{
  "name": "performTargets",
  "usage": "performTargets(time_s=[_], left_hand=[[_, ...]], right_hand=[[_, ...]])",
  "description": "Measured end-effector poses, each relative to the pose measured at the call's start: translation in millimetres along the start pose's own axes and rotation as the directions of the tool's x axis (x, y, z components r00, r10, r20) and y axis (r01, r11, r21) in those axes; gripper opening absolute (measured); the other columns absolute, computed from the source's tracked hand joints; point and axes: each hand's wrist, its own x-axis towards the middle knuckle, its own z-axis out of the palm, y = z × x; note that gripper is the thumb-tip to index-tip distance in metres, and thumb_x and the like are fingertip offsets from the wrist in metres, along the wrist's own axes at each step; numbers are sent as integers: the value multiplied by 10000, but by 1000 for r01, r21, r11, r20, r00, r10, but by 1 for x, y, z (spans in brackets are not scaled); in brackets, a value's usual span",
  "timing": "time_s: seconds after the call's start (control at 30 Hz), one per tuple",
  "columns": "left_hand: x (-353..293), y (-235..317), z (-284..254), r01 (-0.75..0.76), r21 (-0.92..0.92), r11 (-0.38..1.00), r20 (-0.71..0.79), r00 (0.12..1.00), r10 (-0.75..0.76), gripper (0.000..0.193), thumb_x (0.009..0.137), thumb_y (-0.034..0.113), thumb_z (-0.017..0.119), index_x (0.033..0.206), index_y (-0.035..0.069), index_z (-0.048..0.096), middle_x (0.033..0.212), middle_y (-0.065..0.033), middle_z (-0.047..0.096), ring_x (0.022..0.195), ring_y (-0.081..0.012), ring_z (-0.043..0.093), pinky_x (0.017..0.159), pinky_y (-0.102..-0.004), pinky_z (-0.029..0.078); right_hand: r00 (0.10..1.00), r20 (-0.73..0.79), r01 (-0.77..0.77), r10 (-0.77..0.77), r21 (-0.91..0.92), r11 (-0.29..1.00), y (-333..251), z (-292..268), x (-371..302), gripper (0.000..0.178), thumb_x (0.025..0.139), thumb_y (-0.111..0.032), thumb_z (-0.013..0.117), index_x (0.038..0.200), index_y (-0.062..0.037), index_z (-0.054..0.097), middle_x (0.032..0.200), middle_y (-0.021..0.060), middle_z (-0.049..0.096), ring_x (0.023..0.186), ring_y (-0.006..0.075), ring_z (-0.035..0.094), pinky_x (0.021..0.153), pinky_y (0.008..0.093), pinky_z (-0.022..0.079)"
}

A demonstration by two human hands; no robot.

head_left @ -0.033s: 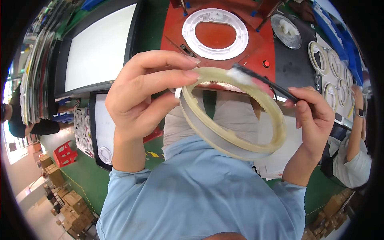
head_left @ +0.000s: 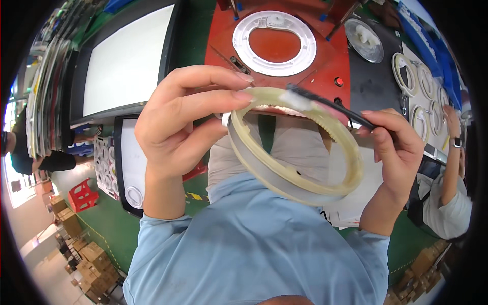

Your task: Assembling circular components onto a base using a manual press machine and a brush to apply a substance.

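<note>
Raised in front of my body is a cream plastic ring (head_left: 268, 175) with teeth along its inner edge and a silvery band around its outside. The fingers and thumb of my left hand (head_left: 170, 114) close on its left side, beside a small white tab. Between the fingers and thumb of my right hand (head_left: 399, 145) is a slim black-handled brush (head_left: 338, 105). Its white bristles touch or almost touch the ring's upper far rim; the exact contact is blurred. A reddish patch shows under the handle.
On the red work surface (head_left: 218, 56) lies a white ring-shaped housing (head_left: 300, 63). A clear dish (head_left: 373, 48) with white stuff stands to its right. Several similar rings (head_left: 419, 122) lie at far right, near another person's hand (head_left: 451, 119). A framed white panel (head_left: 127, 61) stands left.
The brush has shifted slightly left along the ring's upper rim. My left hand stays where it was; the ring looks slightly turned, with a dark spot now showing on its near inner wall.
</note>
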Motion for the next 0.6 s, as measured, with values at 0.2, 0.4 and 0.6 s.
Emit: performTargets(time_s=[0.2,0.4,0.6], left_hand=[[-9,-1,-6,-9,-53,999,-22,1000,8,392,747,-186,718,1119,-81,779,1234,-263,697,1086,-335,755,875,-388,646],[-16,6,-18,-35,-58,998,-64,997,31,367,779,-190,682,1129,-103,750,1192,-291,719,1039,-363,777,825,-360,668],[-6,23,-23,-178,249,952,128,980,149,341,721,-83,755,1062,-92,734,1034,-244,768,950,-364,774,816,-418,656]], right_hand=[[985,100,151,-138,-128,980,-9,20,24,241,953,63,730,1187,48,788,976,110,755,867,160,712,701,257,511],[942,137,336,-308,-438,834,-26,24,28,294,847,149,735,1119,50,790,900,137,717,807,236,677,691,307,512],[976,197,200,-89,-667,717,-98,7,10,339,806,132,694,1131,69,766,934,143,673,822,244,655,714,310,495]])
